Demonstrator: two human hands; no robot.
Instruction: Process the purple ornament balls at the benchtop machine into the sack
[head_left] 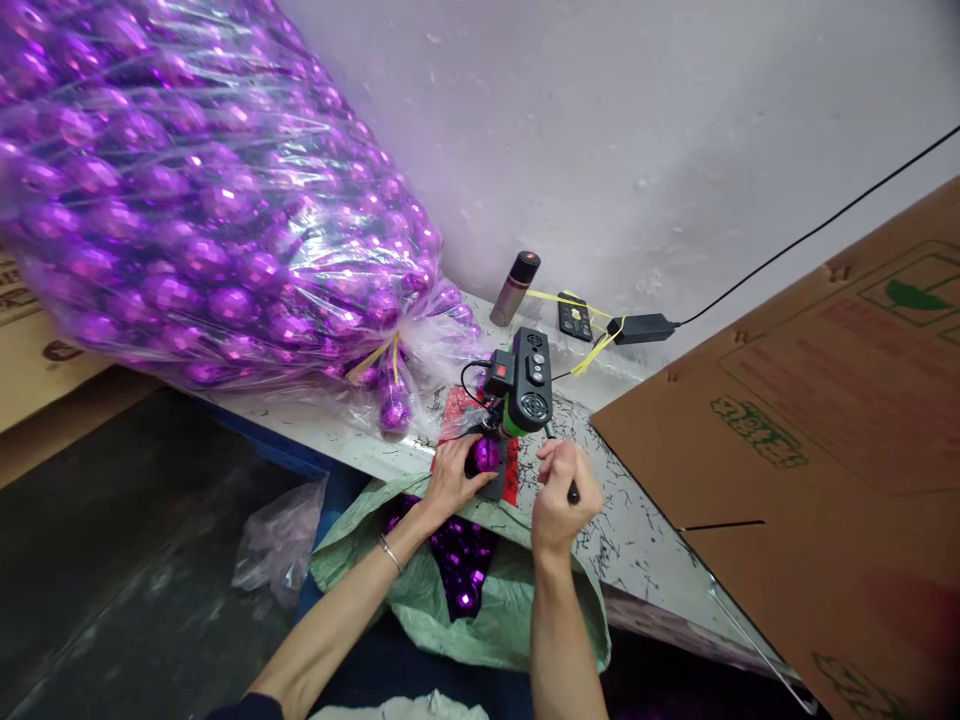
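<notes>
Close in front of me, a small black machine (pixel 531 382) with a red switch stands on a red sheet (pixel 512 480) on the table. Under its head sits a shiny purple faceted ball (pixel 487 455). My left hand (pixel 454 474) curls around that ball, thumb and fingers on either side. On the right, my right hand (pixel 565 492) is wrapped in a fist round the machine's black lever handle (pixel 574 493). Below both hands lies an open pale green sack (pixel 420 600) with several purple balls (pixel 461 565) inside.
A big clear bag of purple balls (pixel 225 220) fills the left. Behind the machine are a dark cylindrical bottle (pixel 516 288), a remote (pixel 574 316) and a power adapter (pixel 643 328). A cardboard box (pixel 810 440) stands right. Black scraps (pixel 619 535) litter the tabletop.
</notes>
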